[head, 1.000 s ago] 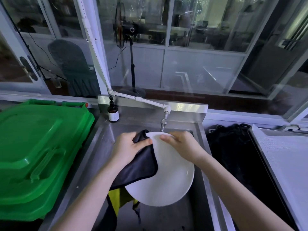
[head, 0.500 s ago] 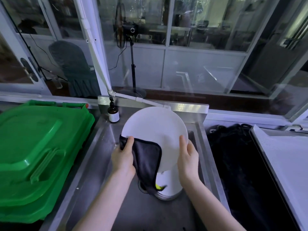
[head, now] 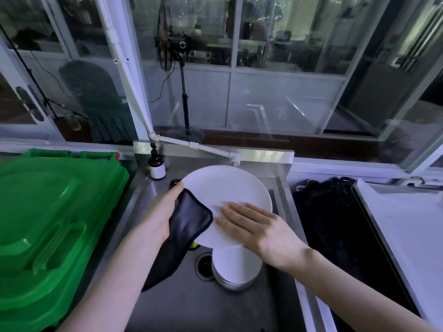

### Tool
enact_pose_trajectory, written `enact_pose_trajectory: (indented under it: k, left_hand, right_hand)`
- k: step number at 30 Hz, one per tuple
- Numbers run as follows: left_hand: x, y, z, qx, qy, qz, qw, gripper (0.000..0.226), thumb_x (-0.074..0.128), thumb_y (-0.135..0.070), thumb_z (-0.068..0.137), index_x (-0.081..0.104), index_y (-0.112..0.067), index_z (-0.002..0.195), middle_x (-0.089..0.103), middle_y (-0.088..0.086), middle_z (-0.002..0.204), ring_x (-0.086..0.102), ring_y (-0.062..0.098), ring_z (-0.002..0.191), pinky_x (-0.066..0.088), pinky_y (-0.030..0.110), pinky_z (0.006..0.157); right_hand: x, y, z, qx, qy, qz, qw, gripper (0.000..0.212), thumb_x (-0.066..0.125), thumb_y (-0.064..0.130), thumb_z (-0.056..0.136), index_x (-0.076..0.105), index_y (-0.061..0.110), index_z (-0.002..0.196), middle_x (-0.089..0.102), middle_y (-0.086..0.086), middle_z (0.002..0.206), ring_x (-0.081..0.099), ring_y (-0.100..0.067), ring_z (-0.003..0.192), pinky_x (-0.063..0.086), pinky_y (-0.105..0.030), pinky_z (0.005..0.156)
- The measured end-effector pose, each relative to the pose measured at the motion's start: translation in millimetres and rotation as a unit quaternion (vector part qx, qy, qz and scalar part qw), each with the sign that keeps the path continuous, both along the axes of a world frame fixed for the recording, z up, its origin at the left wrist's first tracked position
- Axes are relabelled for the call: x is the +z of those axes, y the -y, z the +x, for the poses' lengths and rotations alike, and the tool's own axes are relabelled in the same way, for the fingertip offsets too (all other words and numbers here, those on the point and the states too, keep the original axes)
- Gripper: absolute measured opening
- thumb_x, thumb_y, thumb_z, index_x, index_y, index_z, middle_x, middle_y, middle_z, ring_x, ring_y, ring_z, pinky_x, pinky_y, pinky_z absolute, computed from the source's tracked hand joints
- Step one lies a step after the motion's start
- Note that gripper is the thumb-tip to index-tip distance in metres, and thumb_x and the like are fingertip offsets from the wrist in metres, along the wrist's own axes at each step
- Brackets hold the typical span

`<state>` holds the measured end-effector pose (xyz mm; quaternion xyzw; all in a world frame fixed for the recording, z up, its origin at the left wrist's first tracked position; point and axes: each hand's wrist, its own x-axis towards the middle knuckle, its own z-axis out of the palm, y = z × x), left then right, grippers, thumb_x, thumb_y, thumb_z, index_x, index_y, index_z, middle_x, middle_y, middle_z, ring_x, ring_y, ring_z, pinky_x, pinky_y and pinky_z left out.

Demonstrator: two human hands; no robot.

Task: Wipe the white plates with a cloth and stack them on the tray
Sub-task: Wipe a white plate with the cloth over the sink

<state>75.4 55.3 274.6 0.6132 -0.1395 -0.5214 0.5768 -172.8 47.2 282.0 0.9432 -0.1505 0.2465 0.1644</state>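
Observation:
A white plate [head: 225,190] is held tilted over the steel sink [head: 191,305]. My left hand [head: 163,212] grips its left rim together with a black cloth [head: 187,226], which drapes over the plate's lower left and hangs down. My right hand [head: 259,228] lies flat on the plate's face, fingers straight and pointing left. Below, a stack of white plates [head: 236,269] stands in the sink beside the drain [head: 203,265]. At the right edge lies a white-lined tray [head: 407,226].
A green bin lid [head: 52,224] fills the left side. A brown pump bottle [head: 156,167] stands at the sink's back left corner, under a white tap pipe [head: 206,149]. Black fabric [head: 335,224] lies between sink and tray. Glass windows rise behind.
The plate was flipped up from its lowered tilt. My right hand moved from the plate's right edge onto its face, now flat. My left hand shifted up along the left rim with the cloth.

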Motion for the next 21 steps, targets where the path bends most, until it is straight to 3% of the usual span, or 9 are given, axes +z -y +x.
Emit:
enact_pose_trajectory:
  k: [3, 5, 6, 8, 11, 14, 16, 18, 21]
  left_hand:
    - [4.8, -0.1, 6.5, 0.001, -0.103, -0.015, 0.995, 0.034, 0.059, -0.04, 0.095, 0.073, -0.009, 0.095, 0.073, 0.01, 0.089, 0.069, 0.024, 0.076, 0.056, 0.03, 0.065]
    - [9.3, -2.5, 1.5, 0.022, -0.12, -0.043, 0.992, 0.04, 0.048, -0.043, 0.1, 0.069, -0.015, 0.083, 0.072, 0.001, 0.07, 0.069, 0.014, 0.061, 0.055, 0.021, 0.057]
    - [10.1, -4.5, -4.4, 0.053, -0.102, -0.048, 0.992, 0.037, 0.045, -0.044, 0.101, 0.066, -0.018, 0.083, 0.072, -0.003, 0.069, 0.069, 0.01, 0.061, 0.055, 0.021, 0.056]
    - [11.1, -11.7, -23.6, 0.086, -0.068, -0.068, 0.992, 0.031, 0.049, -0.048, 0.099, 0.065, -0.022, 0.091, 0.076, -0.002, 0.082, 0.072, 0.013, 0.072, 0.057, 0.029, 0.061]
    - [7.6, -24.6, -56.9, 0.004, 0.099, -0.1, 0.99, 0.041, 0.045, -0.057, 0.096, 0.068, -0.026, 0.108, 0.074, -0.008, 0.104, 0.068, 0.001, 0.092, 0.053, 0.02, 0.069]
    - [4.3, -32.2, -76.9, -0.11, 0.328, -0.222, 0.912, 0.043, 0.032, -0.051, 0.098, 0.041, -0.043, 0.139, 0.041, -0.023, 0.147, 0.035, -0.02, 0.129, 0.028, 0.002, 0.101]
    - [1.9, -33.5, -85.3, -0.147, 0.444, -0.286, 0.836, 0.049, 0.025, -0.045, 0.096, 0.021, -0.044, 0.145, 0.017, -0.03, 0.153, 0.014, -0.014, 0.142, 0.013, 0.016, 0.117]
    - [-3.7, -31.8, -87.5, -0.153, 0.534, -0.322, 0.766, 0.05, 0.023, -0.035, 0.099, 0.022, -0.037, 0.15, 0.015, -0.027, 0.156, 0.014, -0.007, 0.144, 0.014, 0.033, 0.121]
    - [0.5, -16.4, -76.3, -0.133, 0.542, -0.356, 0.749, 0.049, 0.026, -0.027, 0.1, 0.027, -0.036, 0.148, 0.023, -0.02, 0.156, 0.023, -0.001, 0.143, 0.024, 0.052, 0.117]
  right_hand:
    - [3.2, -8.5, 8.4, -0.05, 0.038, 0.182, 0.981, 0.044, 0.076, 0.018, 0.088, 0.067, 0.028, 0.13, 0.065, 0.006, 0.133, 0.064, -0.012, 0.12, 0.06, -0.029, 0.085]
    - [11.1, -14.3, 15.2, -0.097, 0.119, 0.384, 0.91, 0.024, 0.067, 0.03, 0.095, 0.069, 0.05, 0.109, 0.072, 0.022, 0.107, 0.067, 0.002, 0.094, 0.053, -0.022, 0.073]
    - [10.8, -13.9, 18.4, -0.122, 0.181, 0.478, 0.851, 0.012, 0.064, 0.037, 0.095, 0.071, 0.043, 0.087, 0.069, 0.019, 0.081, 0.061, 0.0, 0.072, 0.046, -0.024, 0.064]
    - [8.7, -13.7, 24.4, -0.161, 0.276, 0.578, 0.751, 0.045, 0.062, 0.047, 0.09, 0.055, 0.009, 0.068, 0.049, 0.007, 0.061, 0.044, -0.008, 0.058, 0.035, -0.027, 0.056]
    - [8.2, -20.5, 36.9, -0.136, 0.355, 0.6, 0.704, 0.041, 0.064, 0.038, 0.095, 0.051, 0.013, 0.066, 0.05, 0.009, 0.059, 0.045, -0.005, 0.056, 0.037, -0.018, 0.052]
    - [10.5, -20.7, 46.6, -0.118, 0.43, 0.61, 0.655, 0.031, 0.059, 0.039, 0.098, 0.067, 0.012, 0.084, 0.066, -0.002, 0.069, 0.058, -0.006, 0.066, 0.046, -0.019, 0.059]
    - [12.9, -17.0, 51.0, -0.121, 0.462, 0.621, 0.622, 0.047, 0.052, 0.048, 0.1, 0.066, 0.004, 0.09, 0.067, -0.013, 0.075, 0.059, -0.01, 0.073, 0.047, -0.027, 0.065]
    - [18.7, -13.3, 53.9, -0.133, 0.488, 0.621, 0.599, 0.065, 0.045, 0.057, 0.097, 0.062, -0.005, 0.093, 0.063, -0.027, 0.081, 0.055, -0.014, 0.078, 0.045, -0.034, 0.071]
    - [22.2, -17.6, 56.3, -0.137, 0.498, 0.611, 0.6, 0.074, 0.045, 0.066, 0.09, 0.056, -0.007, 0.085, 0.056, -0.02, 0.07, 0.05, -0.015, 0.072, 0.04, -0.034, 0.066]
